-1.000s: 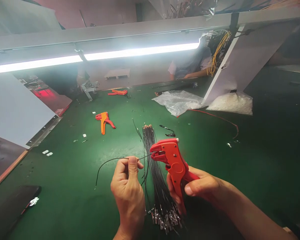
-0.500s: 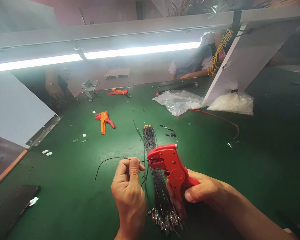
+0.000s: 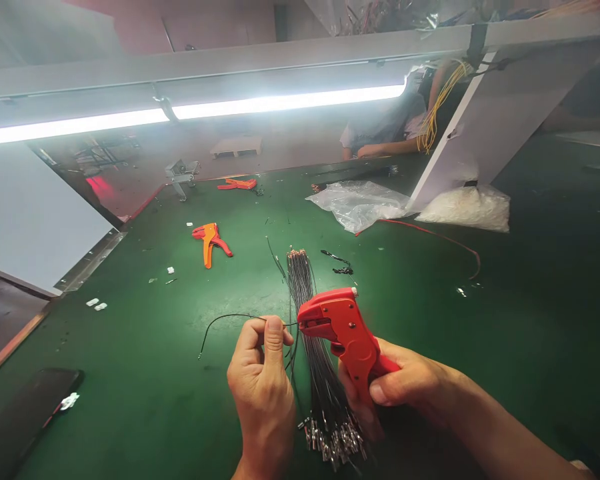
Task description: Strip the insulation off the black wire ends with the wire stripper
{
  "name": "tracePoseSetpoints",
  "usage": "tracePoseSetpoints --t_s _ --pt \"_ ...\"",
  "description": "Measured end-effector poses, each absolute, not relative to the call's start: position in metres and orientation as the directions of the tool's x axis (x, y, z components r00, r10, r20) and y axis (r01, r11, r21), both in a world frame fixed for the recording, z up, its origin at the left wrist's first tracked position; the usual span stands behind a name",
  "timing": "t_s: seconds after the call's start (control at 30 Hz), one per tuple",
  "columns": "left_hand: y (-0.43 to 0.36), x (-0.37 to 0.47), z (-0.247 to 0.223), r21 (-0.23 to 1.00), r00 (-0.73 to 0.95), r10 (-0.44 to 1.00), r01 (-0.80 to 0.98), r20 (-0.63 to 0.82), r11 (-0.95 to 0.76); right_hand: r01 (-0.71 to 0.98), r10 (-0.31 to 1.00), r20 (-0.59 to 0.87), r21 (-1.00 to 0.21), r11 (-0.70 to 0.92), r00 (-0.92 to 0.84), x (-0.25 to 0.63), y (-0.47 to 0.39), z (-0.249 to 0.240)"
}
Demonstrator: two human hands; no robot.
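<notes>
Between thumb and fingers, my left hand (image 3: 264, 383) pinches a thin black wire (image 3: 230, 315). One end of the wire curves down to the left; the other reaches the jaw tip of a red wire stripper (image 3: 347, 333). Wrapped around the stripper's handles is my right hand (image 3: 410, 383). Whether the jaws grip the wire end I cannot tell. Under the tool lies a long bundle of black wires (image 3: 303, 280), with metal terminals (image 3: 335, 440) at its near end and coppery tips at its far end.
An orange-and-red wire stripper (image 3: 210, 243) and a red tool (image 3: 237, 184) lie farther back on the green table (image 3: 145, 347). Clear plastic (image 3: 360, 203) and a bag of white parts (image 3: 467, 208) sit at back right. A black phone-like slab (image 3: 30, 413) lies left. A person's arm (image 3: 387, 148) shows behind.
The wire's right end has drawn back slightly to the left, from inside the stripper's jaws to their tip. A person's hand at the back left has left the view.
</notes>
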State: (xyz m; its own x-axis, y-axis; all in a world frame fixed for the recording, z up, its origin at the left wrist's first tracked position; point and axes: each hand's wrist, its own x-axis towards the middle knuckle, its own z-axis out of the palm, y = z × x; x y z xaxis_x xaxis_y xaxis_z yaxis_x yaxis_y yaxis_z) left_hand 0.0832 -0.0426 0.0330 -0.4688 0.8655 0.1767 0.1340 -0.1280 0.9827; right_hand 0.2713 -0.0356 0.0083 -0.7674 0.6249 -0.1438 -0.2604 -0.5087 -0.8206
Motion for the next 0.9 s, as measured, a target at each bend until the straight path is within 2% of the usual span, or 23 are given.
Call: tracePoseSetpoints --t_s 0.17,0.37,0.5,0.67,0.9 --pt "-0.044 0.084 0.034 0.993 -0.457 0.884 0.100 0.102 -0.063 -0.286 0.613 -0.118 -0.805 -0.519 -0.782 0.269 -0.034 0.000" --pt "-0.045 0.086 0.037 0.997 -0.459 0.885 0.045 0.081 -0.068 -0.292 0.592 -0.110 -0.790 -0.539 -0.798 0.270 -0.033 -0.004" --pt "-0.045 0.085 0.032 0.993 -0.447 0.892 -0.065 0.064 -0.103 -0.299 0.602 -0.107 -0.791 -0.534 -0.791 0.270 -0.033 -0.003" --pt "-0.043 0.082 0.028 0.968 -0.362 0.932 -0.243 -0.030 -0.063 -0.291 0.591 -0.097 -0.799 -0.526 -0.801 0.271 -0.033 -0.003" --pt "-0.041 0.084 0.031 0.949 -0.339 0.936 -0.314 -0.093 -0.020 -0.269 0.521 -0.051 -0.812 -0.518 -0.852 0.268 -0.031 -0.001"
